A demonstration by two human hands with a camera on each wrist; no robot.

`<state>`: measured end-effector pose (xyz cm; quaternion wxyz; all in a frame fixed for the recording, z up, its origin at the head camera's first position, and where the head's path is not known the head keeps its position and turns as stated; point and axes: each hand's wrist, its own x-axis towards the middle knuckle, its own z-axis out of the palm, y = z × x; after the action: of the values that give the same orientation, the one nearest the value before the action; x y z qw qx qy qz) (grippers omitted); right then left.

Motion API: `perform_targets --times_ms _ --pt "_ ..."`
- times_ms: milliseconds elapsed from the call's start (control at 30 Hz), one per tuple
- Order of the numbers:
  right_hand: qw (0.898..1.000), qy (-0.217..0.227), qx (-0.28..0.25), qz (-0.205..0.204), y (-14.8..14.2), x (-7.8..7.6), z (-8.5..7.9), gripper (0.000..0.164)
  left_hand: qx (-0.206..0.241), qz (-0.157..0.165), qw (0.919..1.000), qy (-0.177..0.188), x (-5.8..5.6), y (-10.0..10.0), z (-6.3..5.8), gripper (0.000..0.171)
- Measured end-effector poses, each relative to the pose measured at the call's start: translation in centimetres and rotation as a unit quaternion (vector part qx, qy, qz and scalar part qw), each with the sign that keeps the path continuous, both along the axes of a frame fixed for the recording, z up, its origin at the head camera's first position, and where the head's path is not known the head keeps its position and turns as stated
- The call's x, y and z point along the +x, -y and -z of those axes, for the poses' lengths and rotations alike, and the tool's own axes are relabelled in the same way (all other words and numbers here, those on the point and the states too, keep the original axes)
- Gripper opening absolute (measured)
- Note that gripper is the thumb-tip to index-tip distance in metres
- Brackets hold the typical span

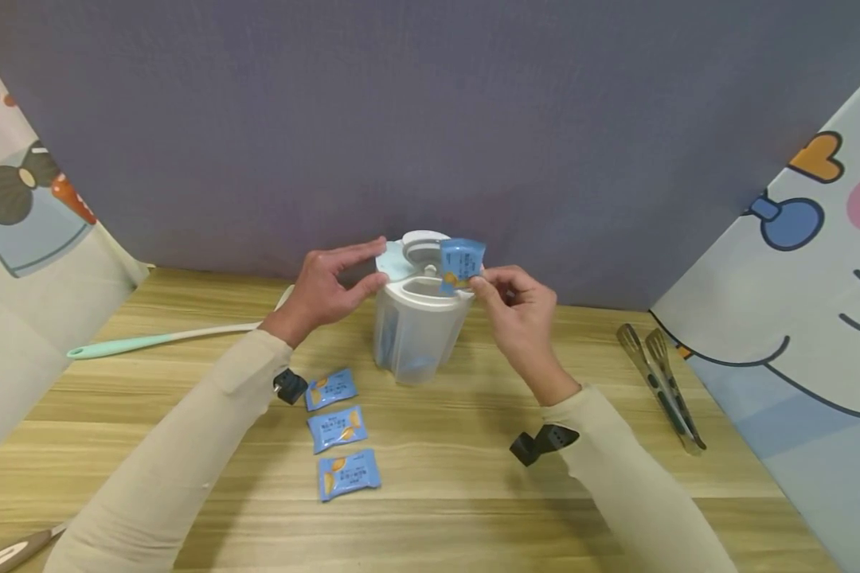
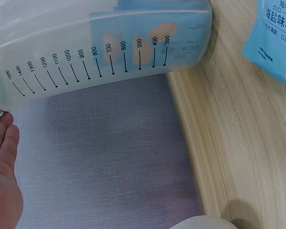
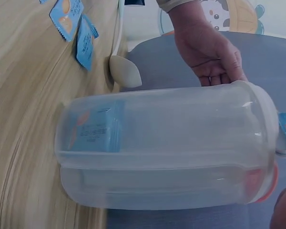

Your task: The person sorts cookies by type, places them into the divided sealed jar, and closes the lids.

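A clear plastic storage container [image 1: 416,342] with a round, sectioned lid stands at the back of the table. My left hand [image 1: 318,286] holds the lid's left edge between thumb and fingers, beside its pale blue section [image 1: 396,261]. Over the lid's opening, my right hand [image 1: 521,310] pinches a small blue snack packet [image 1: 462,261] by its lower right edge. Through the wall shows another blue packet [image 3: 93,131] lying at the bottom. Three more packets, top [image 1: 332,388], middle [image 1: 338,428] and bottom [image 1: 349,475], lie in a column on the table, left of the container.
A long utensil with a mint handle [image 1: 125,345] lies at the left, its pale head [image 3: 125,71] behind my left hand. Metal tongs [image 1: 662,386] lie at the right. A brown-handled utensil [image 1: 17,552] is at the front left corner. A grey panel [image 1: 430,119] rises behind the table.
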<state>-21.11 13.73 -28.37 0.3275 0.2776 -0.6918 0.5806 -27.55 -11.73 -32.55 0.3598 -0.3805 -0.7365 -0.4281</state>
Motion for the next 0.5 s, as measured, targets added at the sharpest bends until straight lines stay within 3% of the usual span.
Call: perform_targets --times_ms 233,500 --pt "1.0 -0.002 -0.018 0.013 0.1 -2.2 2.2 0.006 0.005 0.008 1.0 0.002 -0.1 -0.1 0.1 0.042" --pt "0.999 -0.033 -0.013 -0.01 1.0 -2.6 3.1 0.006 0.005 0.008 0.9999 0.004 0.0 0.0 0.1 0.04"
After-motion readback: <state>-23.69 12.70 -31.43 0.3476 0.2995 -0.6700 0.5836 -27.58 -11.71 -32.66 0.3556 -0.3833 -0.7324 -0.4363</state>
